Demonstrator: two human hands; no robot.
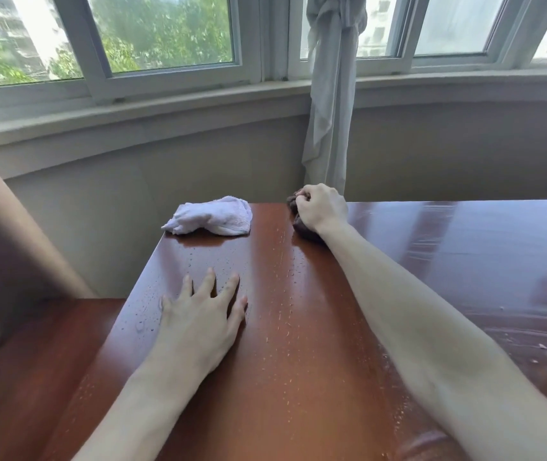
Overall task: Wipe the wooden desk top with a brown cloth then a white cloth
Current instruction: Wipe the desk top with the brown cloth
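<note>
The right hand [320,207] is curled tight around a bunched-up dark brown cloth [300,224], pressing it on the far edge of the shiny reddish wooden desk top [298,327]. The left hand [199,317] lies flat, fingers spread, holding nothing. A crumpled fluffy white cloth [212,216] sits at the far left corner, with small water drops [172,294] nearby.

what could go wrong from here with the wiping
The white cloth lies at the desk top's far corner, partly over the edge; a sweep by the right hand gripping the brown cloth might knock it off. The left hand rests flat on water droplets and may smear them.
</note>
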